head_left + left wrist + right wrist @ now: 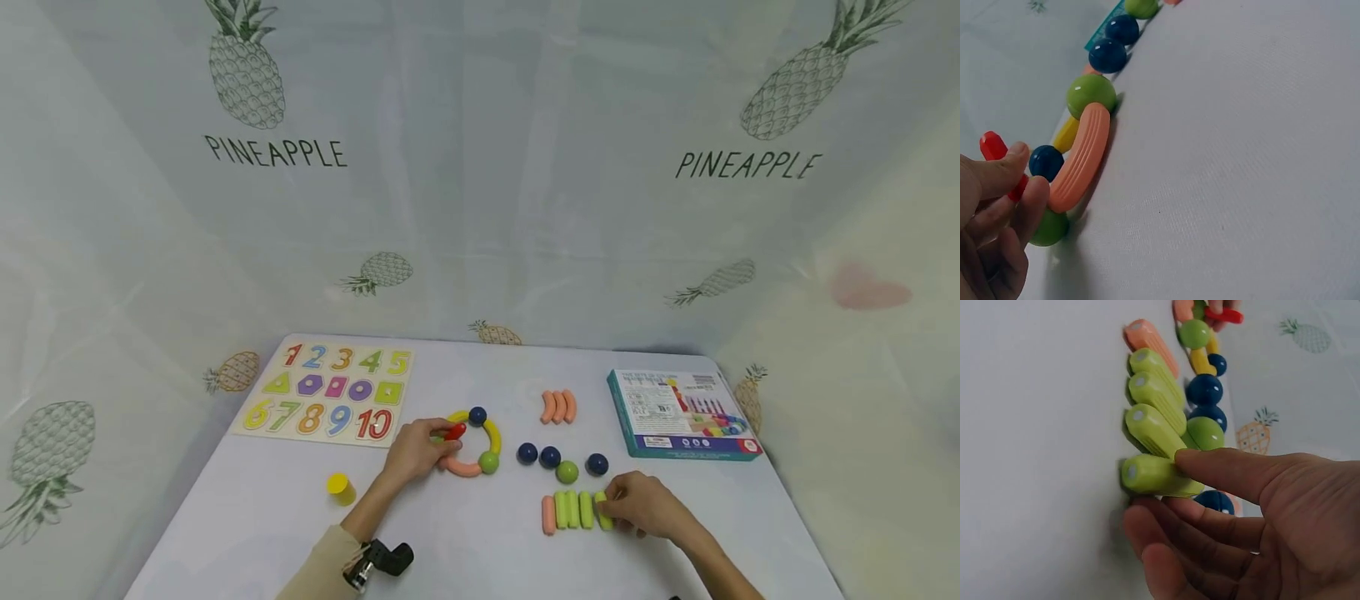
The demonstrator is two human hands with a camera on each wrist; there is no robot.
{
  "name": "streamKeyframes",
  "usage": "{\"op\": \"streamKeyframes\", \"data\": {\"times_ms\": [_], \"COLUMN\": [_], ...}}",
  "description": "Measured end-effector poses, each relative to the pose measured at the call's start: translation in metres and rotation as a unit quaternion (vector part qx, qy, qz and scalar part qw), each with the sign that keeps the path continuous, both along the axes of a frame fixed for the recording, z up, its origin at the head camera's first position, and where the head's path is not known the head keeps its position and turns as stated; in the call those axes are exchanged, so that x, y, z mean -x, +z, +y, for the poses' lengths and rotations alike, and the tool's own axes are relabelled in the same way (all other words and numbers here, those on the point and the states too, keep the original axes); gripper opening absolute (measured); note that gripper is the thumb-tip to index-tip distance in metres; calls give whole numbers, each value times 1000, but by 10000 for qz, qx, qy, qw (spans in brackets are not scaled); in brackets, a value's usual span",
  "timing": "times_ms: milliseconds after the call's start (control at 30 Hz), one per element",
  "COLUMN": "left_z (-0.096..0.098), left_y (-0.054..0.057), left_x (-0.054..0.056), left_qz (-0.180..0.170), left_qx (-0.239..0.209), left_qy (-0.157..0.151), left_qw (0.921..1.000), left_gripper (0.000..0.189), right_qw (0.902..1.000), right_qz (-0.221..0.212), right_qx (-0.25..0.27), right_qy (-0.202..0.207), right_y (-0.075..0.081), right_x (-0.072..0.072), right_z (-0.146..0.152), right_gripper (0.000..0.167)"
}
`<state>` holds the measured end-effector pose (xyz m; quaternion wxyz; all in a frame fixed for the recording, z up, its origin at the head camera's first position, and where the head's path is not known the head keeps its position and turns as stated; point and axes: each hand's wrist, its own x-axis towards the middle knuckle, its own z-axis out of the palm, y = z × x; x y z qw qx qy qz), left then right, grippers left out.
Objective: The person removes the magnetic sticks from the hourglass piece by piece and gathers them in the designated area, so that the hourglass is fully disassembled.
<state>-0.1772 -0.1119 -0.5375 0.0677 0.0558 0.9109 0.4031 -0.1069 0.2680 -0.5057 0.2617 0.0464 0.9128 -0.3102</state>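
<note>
My left hand (415,450) pinches a red piece (994,147) between thumb and fingers, above the left side of a ring of toy pieces. In that ring are a dark blue ball (477,416), a green ball (489,462), yellow curved pieces (492,436) and a ribbed salmon curved piece (1082,159). Another green ball (1050,228) lies partly hidden behind the left fingers. My right hand (647,505) pinches a light green ribbed stick (1160,475), which lies at the right end of a row, slightly slanted. Beside it are several light green sticks (1157,430) and a salmon stick (549,515).
Dark blue balls (550,457) and a green ball (567,472) sit behind the stick row. Three salmon curved pieces (559,407) lie farther back. A number board (251,414) is at the back left, a toy box (678,415) back right, a yellow cylinder (341,489) left.
</note>
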Motion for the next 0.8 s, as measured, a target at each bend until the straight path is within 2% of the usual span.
{"op": "streamKeyframes", "data": {"times_ms": [267, 433, 567, 667, 800], "left_z": [-1, 0, 1, 2, 3], "left_y": [-1, -3, -4, -5, -7], "left_x": [-4, -5, -6, -7, -7], "left_qz": [-181, -160, -126, -140, -103], "left_qx": [-424, -517, -675, -791, -742], "left_qy": [-37, -79, -113, -140, -158], "left_qw": [9989, 9985, 9976, 9967, 9971], "left_gripper": [40, 38, 34, 32, 30], "right_qw": [9999, 9997, 9993, 9955, 9801], "right_qz": [31, -30, 163, 528, 1000], "right_qx": [135, 241, 316, 745, 1483], "right_qy": [-49, -56, -76, 240, 855], "right_y": [-9, -2, 7, 14, 21], "right_x": [-2, 0, 5, 12, 25], "right_z": [-5, -3, -5, -16, -48], "right_gripper": [24, 24, 25, 25, 26]}}
